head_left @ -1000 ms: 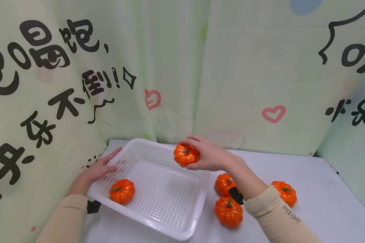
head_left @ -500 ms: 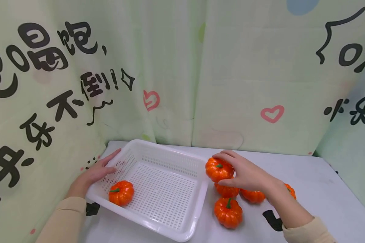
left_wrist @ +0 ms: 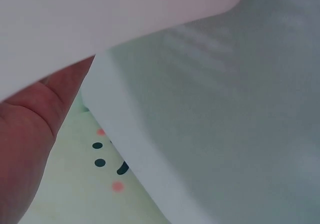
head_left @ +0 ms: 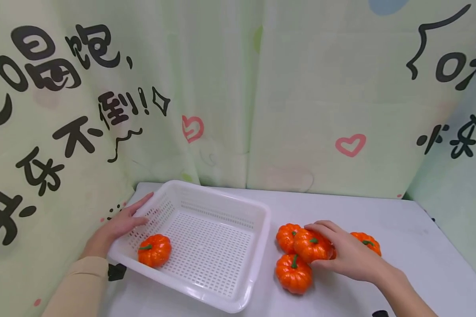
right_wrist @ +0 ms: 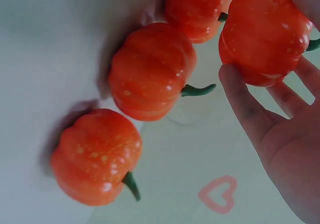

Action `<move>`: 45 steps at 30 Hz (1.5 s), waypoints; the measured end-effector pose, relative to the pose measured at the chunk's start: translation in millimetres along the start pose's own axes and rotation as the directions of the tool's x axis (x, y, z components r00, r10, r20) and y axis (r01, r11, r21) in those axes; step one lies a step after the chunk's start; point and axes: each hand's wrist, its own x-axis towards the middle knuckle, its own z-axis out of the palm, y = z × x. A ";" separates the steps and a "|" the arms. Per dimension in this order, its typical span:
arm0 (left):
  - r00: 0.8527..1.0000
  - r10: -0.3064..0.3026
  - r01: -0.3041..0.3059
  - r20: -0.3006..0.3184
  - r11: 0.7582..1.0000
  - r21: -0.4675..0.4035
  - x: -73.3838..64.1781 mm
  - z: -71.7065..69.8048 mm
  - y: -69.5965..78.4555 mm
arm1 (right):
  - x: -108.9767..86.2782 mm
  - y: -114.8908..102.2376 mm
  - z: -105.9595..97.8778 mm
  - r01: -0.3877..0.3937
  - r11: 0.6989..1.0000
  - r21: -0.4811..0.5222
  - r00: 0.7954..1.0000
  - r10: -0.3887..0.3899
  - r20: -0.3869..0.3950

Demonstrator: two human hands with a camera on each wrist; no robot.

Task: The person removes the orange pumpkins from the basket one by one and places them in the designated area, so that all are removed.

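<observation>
Fingers and thumb of my right hand (head_left: 347, 257) hold a glossy orange toy pumpkin (head_left: 311, 245) with a green stem. It overlaps other pumpkins right of the basket in the head view, and the right wrist view shows the held pumpkin (right_wrist: 267, 34) beside several more. On the left, my left hand (head_left: 119, 226) grips the side rim of a white perforated plastic basket (head_left: 258, 259), thumb over the edge. One pumpkin (head_left: 154, 250) sits inside, near the basket's left front corner. The left wrist view shows mostly the basket's underside and part of the left hand (left_wrist: 30, 129).
Close to the held pumpkin lie a back pumpkin (head_left: 286, 237) and a front pumpkin (head_left: 294, 275). Another pumpkin (head_left: 366, 241) is partly behind the right hand. The white table (head_left: 412, 264) ends at a printed curtain (head_left: 293, 110) behind and at the sides.
My right hand has carried its pumpkin from over the basket's back right side rightward and down to the other pumpkins. The left hand stays at the basket rim.
</observation>
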 end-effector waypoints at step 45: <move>1.000 0.014 -0.013 0.015 0.999 -0.032 -3.0 -0.5 -1.2 | -57.9 47.4 35.9 -0.097 0.994 0.042 0.994 0.095 0.046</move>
